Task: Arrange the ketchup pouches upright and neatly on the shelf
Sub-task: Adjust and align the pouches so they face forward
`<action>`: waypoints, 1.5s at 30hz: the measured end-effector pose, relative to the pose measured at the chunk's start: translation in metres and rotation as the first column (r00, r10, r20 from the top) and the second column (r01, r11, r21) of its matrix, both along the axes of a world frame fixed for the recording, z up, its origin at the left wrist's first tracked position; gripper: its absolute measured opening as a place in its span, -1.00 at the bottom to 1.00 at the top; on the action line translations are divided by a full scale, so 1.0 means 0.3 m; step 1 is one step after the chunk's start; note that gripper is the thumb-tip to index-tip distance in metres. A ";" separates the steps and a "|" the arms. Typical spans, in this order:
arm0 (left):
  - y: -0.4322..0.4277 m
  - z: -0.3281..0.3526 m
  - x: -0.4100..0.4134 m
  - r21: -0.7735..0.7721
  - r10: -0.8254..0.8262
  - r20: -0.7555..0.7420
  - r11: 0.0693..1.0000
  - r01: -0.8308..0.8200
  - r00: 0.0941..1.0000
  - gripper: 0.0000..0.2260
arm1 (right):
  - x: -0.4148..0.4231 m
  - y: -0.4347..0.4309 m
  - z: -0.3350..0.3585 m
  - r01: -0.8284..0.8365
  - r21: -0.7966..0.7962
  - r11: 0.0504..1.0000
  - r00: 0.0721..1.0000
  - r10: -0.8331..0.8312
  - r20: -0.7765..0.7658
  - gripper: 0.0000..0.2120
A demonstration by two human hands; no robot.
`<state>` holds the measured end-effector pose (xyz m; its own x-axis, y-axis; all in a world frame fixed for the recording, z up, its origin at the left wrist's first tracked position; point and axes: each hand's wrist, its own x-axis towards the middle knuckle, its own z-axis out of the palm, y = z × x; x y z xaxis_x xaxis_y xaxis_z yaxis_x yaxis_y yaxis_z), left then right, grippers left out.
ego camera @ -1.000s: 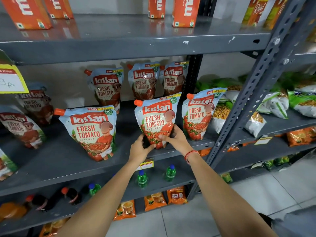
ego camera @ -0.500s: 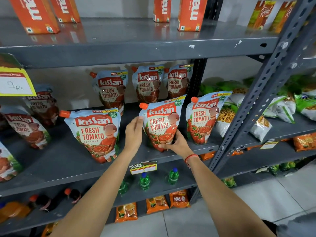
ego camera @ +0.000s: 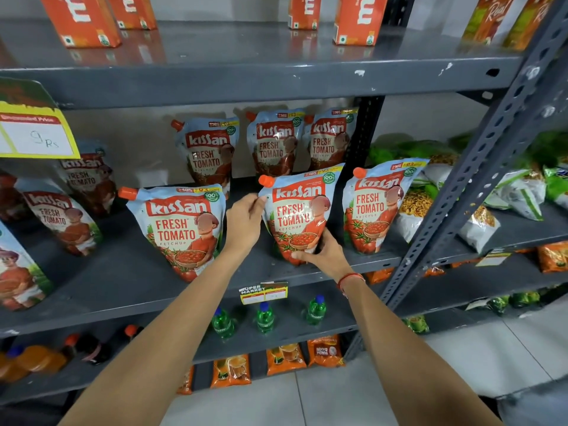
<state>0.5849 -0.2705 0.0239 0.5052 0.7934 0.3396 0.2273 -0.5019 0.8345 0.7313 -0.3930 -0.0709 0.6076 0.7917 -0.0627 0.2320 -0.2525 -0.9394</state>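
Observation:
Several Kissan ketchup pouches with orange caps stand on the grey middle shelf [ego camera: 129, 290]. The front-row middle pouch [ego camera: 299, 210] stands upright between both my hands. My left hand [ego camera: 246, 222] grips its upper left edge just below the cap. My right hand [ego camera: 322, 253] holds its bottom right corner. A larger pouch [ego camera: 181, 229] stands to the left and another [ego camera: 376, 207] to the right. Three pouches [ego camera: 209, 152] [ego camera: 275, 142] [ego camera: 330, 139] stand in the back row, and more lean at the far left [ego camera: 61, 219].
A slanted grey shelf upright [ego camera: 467, 192] borders the right. Snack bags [ego camera: 519, 192] fill the neighbouring shelf. Orange cartons [ego camera: 358, 20] stand on the shelf above. Green bottles [ego camera: 264, 318] sit below, behind a price tag [ego camera: 262, 292]. A yellow price card [ego camera: 33, 133] hangs at left.
My left hand has slid from the pouch's bottom up to its upper left edge near the cap. The pouch now stands a little straighter. My right hand stays at its base.

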 end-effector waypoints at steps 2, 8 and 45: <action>-0.001 -0.012 -0.009 -0.029 -0.006 -0.023 1.000 0.006 1.000 -0.78 | -0.002 -0.008 0.004 0.005 -0.007 1.000 1.000 -0.005 0.002 -0.15; -0.068 -0.155 -0.173 -0.109 -0.130 -0.100 0.987 0.119 0.986 -0.77 | -0.069 -0.051 -0.025 0.172 0.066 0.983 0.984 -0.167 -0.067 -0.08; 0.149 -0.317 -0.513 -0.168 -0.080 -0.171 0.984 0.051 0.982 -0.54 | -0.453 0.249 0.031 -0.139 -0.057 0.989 0.990 0.140 0.007 -0.32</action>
